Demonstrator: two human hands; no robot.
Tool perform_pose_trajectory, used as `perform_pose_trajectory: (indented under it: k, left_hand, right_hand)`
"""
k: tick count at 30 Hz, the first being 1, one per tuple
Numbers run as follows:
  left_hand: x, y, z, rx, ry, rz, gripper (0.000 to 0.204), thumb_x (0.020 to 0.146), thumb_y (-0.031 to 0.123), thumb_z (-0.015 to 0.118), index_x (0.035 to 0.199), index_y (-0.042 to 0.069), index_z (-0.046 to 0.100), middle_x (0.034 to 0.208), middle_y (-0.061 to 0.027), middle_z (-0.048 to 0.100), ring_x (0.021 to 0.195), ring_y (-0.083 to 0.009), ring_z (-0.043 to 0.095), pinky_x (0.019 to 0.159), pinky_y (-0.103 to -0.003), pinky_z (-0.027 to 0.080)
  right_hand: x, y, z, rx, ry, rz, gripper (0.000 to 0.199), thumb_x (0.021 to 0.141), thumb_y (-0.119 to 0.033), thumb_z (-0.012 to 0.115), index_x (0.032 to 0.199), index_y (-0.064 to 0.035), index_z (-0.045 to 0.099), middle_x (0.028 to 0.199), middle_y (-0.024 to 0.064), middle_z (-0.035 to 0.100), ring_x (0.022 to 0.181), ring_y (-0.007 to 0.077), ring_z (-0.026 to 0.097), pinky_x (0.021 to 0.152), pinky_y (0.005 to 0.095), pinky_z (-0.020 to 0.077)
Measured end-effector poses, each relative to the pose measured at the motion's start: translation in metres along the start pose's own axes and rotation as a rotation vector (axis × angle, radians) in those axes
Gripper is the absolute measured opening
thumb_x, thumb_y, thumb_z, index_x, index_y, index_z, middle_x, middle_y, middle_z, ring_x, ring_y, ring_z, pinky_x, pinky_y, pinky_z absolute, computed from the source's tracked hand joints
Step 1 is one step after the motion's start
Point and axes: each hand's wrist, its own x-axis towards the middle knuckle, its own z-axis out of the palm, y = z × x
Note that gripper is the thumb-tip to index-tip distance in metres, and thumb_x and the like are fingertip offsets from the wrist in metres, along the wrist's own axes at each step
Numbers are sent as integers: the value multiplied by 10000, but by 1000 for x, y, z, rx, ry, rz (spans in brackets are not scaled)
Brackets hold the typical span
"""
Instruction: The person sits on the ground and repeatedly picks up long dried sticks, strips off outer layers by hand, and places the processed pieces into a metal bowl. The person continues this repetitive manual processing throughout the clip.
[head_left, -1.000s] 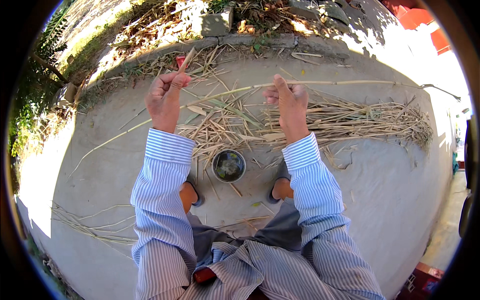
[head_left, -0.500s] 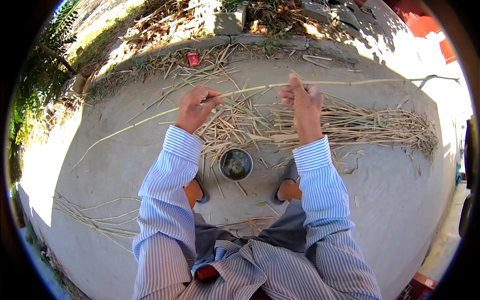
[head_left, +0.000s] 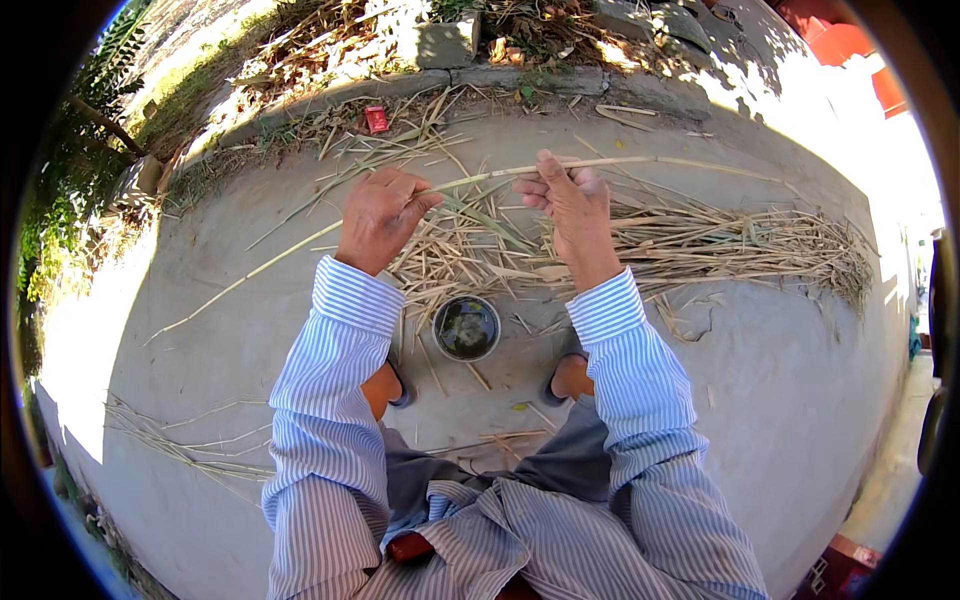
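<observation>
A long, thin, pale-green reed stalk [head_left: 482, 178] stretches across in front of me, bending down toward its left end. My left hand [head_left: 378, 218] pinches it between thumb and fingers, left of its middle. Farther right, my right hand [head_left: 572, 205] has its thumb raised against the stalk and its fingers curled around it. Below both hands lies a loose scatter of dry cut stalk pieces [head_left: 450, 255]. A round bowl of dark, murky liquid [head_left: 467, 328] stands on the ground between my feet, with bits floating in it.
A thick bundle of dry stalks [head_left: 730, 245] lies on the concrete at right. Several thin green stalks [head_left: 190, 440] lie at lower left. Beyond the hands are a small red packet [head_left: 376, 119], a low kerb [head_left: 330, 105], and a concrete block [head_left: 447, 42] among leaf litter.
My right hand has slid left along the stalk, closer to my left hand. The thin forked tip at the stalk's right end no longer shows. My left hand has shifted slightly left.
</observation>
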Motion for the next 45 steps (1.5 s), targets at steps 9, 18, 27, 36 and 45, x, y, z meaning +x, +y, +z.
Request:
perform_pose_trajectory:
  k: [9, 18, 27, 36, 45]
  left_hand:
    - [-20, -14, -61, -216, -234, -510, 197, 743, 209, 739, 783, 37, 650, 726, -100, 649, 662, -216, 622, 576, -372, 443]
    - [5, 40, 13, -119, 149, -188, 173, 782, 147, 730, 892, 29, 668, 752, -86, 658, 709, -192, 619, 644, -308, 479]
    - [9, -15, -59, -138, 384, -709, 257, 835, 252, 706, 896, 13, 632, 768, -40, 676, 672, -116, 591, 626, -275, 454]
    - [-15, 3, -14, -148, -292, -359, 238, 824, 225, 700, 903, 4, 660, 793, -85, 670, 785, -222, 621, 711, -307, 472]
    - [-20, -33, -39, 61, 177, -530, 212, 861, 243, 658, 816, 36, 643, 740, -97, 661, 711, -248, 600, 687, -363, 445]
  right_hand:
    - [20, -17, -44, 17, 89, 88, 356, 871, -286, 684, 944, 50, 591, 864, 151, 657, 773, 211, 674, 604, 246, 529]
    - [-5, -5, 6, 60, -8, 93, 406, 896, -282, 651, 1033, 90, 565, 879, 169, 660, 790, 231, 684, 616, 258, 538]
    - [5, -5, -11, 14, 107, 113, 364, 911, -240, 628, 1026, 96, 549, 907, 184, 657, 796, 231, 683, 627, 262, 544]
    - [9, 1, -11, 44, 128, 100, 359, 911, -223, 628, 1026, 108, 550, 885, 181, 660, 771, 226, 684, 615, 256, 546]
    - [13, 0, -13, 23, 89, 91, 371, 901, -240, 645, 1024, 96, 550, 880, 180, 659, 773, 224, 685, 614, 250, 543]
